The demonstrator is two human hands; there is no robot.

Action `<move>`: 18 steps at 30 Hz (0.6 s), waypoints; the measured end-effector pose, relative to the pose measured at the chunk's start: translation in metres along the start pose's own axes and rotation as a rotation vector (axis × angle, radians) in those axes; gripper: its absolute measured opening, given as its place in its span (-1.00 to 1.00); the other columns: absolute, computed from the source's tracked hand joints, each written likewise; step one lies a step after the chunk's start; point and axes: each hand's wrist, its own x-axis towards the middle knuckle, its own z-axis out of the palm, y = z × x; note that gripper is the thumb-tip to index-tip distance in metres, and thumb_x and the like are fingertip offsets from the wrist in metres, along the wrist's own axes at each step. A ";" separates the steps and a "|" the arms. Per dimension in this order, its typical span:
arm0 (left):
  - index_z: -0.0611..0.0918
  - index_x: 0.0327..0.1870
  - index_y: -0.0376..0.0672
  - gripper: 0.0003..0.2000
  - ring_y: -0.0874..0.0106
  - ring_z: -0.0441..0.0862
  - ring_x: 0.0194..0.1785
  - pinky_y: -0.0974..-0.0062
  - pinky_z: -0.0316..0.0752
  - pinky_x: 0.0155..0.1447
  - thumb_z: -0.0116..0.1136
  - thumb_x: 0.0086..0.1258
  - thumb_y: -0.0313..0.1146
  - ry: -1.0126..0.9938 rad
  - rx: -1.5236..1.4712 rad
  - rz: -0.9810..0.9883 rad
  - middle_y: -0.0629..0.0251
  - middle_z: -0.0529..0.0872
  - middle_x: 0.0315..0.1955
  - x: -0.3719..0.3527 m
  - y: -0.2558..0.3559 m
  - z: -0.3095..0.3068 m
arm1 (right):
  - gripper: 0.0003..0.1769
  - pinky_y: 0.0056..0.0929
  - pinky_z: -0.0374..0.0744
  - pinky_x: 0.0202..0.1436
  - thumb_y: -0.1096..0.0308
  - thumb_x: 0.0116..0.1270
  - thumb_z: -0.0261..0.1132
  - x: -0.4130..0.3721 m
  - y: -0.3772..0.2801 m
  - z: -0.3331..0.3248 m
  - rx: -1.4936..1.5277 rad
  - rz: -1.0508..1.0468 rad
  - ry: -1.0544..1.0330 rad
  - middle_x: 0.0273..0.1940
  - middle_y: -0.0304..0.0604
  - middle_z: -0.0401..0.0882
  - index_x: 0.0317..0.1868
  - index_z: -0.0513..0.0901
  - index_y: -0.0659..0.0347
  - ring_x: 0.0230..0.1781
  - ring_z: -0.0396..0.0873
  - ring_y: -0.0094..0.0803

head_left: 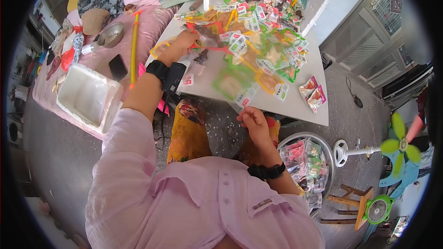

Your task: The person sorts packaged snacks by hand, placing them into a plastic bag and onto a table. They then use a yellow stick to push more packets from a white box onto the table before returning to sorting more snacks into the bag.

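Note:
My left hand [183, 42], a band and a small black device on its wrist, is over the left side of the table with its fingers closed at the edge of a red-edged clear food packet [210, 36]. My right hand [254, 122] is at the table's front edge, thumb and fingers pinching the corner of a green-edged food packet [229, 85], which is smeared by motion. Beyond it lie yellow-edged packets [271, 83] and more green-edged ones [273, 54]. A dark piece [201, 56] sits near my left wrist.
A white foam box [318, 1] full of small packets lies tipped at the table's [302, 106] back. Two red packets [313, 94] rest at the right. A metal basin [328, 150] of packets stands by my right arm. Left are an empty foam box [85, 94] and a pink-covered bed [152, 23].

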 end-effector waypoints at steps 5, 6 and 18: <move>0.42 -0.41 -0.25 -0.85 0.50 0.36 -0.53 0.55 0.25 -0.50 0.00 0.05 -0.37 0.110 0.015 0.269 0.26 0.46 -0.60 -0.013 0.019 0.010 | -0.77 -0.64 0.42 -0.30 0.43 0.19 0.03 -0.006 -0.002 -0.006 -0.015 -0.025 -0.004 -0.32 -0.28 0.43 -0.12 0.35 0.24 -0.30 0.44 -0.55; 0.43 -0.44 -0.25 -0.88 0.54 0.35 -0.54 0.59 0.27 -0.43 -0.02 0.05 -0.40 0.117 -0.048 0.276 0.29 0.46 -0.60 -0.021 0.021 0.011 | -0.77 -0.63 0.43 -0.29 0.43 0.19 0.03 -0.007 -0.003 -0.007 -0.012 -0.009 0.005 -0.31 -0.28 0.43 -0.12 0.35 0.24 -0.30 0.44 -0.55; 0.40 -0.40 -0.24 -0.96 0.67 0.37 -0.46 0.71 0.28 -0.37 -0.13 0.23 -0.50 -0.060 -0.442 0.616 0.41 0.46 -0.55 -0.220 0.001 0.109 | -0.49 -0.35 0.41 -0.11 0.24 0.15 0.13 -0.005 -0.036 0.011 0.686 -0.134 -0.199 -0.04 -0.16 0.30 0.08 0.15 0.11 -0.05 0.35 -0.34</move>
